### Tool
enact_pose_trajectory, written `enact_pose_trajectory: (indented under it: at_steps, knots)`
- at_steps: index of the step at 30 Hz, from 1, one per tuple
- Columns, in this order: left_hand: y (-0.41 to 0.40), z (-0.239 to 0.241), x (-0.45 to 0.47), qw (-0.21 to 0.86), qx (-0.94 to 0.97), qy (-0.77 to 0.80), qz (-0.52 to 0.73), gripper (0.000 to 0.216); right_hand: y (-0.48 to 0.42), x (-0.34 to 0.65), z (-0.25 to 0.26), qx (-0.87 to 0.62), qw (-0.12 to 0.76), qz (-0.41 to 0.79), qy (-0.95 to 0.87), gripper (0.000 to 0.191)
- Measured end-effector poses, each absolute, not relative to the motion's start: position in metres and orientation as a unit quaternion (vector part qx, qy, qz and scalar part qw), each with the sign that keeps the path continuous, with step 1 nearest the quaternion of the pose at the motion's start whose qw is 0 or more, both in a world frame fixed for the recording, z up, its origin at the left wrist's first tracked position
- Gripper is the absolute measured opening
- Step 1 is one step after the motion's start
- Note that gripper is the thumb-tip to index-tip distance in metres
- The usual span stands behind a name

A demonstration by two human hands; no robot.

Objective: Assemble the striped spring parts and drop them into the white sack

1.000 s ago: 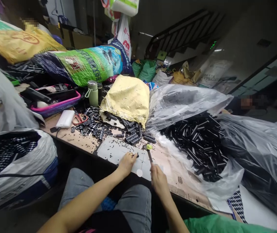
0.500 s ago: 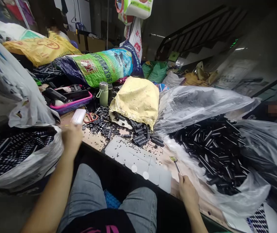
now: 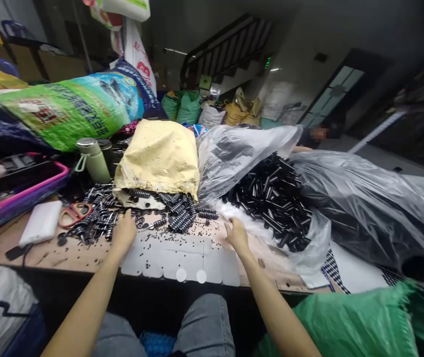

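My left hand (image 3: 125,232) reaches to the right edge of a heap of small black and metal parts (image 3: 98,208). Its back faces me and its fingertips are hidden, so its grip cannot be made out. Over the board to the right, my right hand (image 3: 237,234) has thumb and fingers apart, with nothing visible in it. Between the hands, a grey-white sheet (image 3: 182,255) is strewn with tiny dark bits. Black-and-white ridged cylinders (image 3: 182,214) spill from the mouth of a pale yellow sack (image 3: 160,153).
Red-handled scissors (image 3: 75,214), a white box-like block (image 3: 41,223), a green flask (image 3: 95,161) and a pink-rimmed basket (image 3: 54,176) stand left. Right lies a clear plastic bag (image 3: 234,153) with black tubes (image 3: 271,198). A green sack (image 3: 356,317) is at front right. Another person (image 3: 319,134) is behind.
The view has swung right. My left hand has moved from beside the white block to the parts heap. The small round-ended metal tool has left my right hand, which has moved inward.
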State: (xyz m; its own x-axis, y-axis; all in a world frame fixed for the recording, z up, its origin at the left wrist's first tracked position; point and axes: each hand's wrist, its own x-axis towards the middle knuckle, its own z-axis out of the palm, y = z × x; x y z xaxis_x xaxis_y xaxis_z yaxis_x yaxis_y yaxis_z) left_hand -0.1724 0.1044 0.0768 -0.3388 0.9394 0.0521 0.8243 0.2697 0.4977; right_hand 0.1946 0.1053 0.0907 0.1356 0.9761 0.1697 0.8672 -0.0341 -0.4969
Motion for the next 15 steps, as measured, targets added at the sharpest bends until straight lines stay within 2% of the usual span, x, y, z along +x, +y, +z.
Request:
enact_pose_trajectory:
  at_steps: [3, 6, 10, 15]
  knots:
    - [0.095, 0.087, -0.157, 0.337, 0.426, 0.725, 0.423, 0.036, 0.159, 0.195, 0.099, -0.729, 0.296, 0.112, -0.607, 0.027]
    - [0.082, 0.098, -0.137, 0.502, 0.275, 0.631, 0.523, 0.024, 0.196, 0.2, 0.108, -0.719, 0.34, 0.152, -0.587, 0.012]
    - [0.066, 0.105, -0.115, 0.583, 0.239, 0.565, 0.533, 0.025, 0.195, 0.199, 0.117, -0.671, 0.406, 0.233, -0.575, 0.02]
    - [0.056, 0.104, -0.069, 0.656, 0.235, 0.523, 0.492, 0.034, 0.118, 0.167, 0.101, -0.594, 0.478, 0.366, -0.533, 0.03]
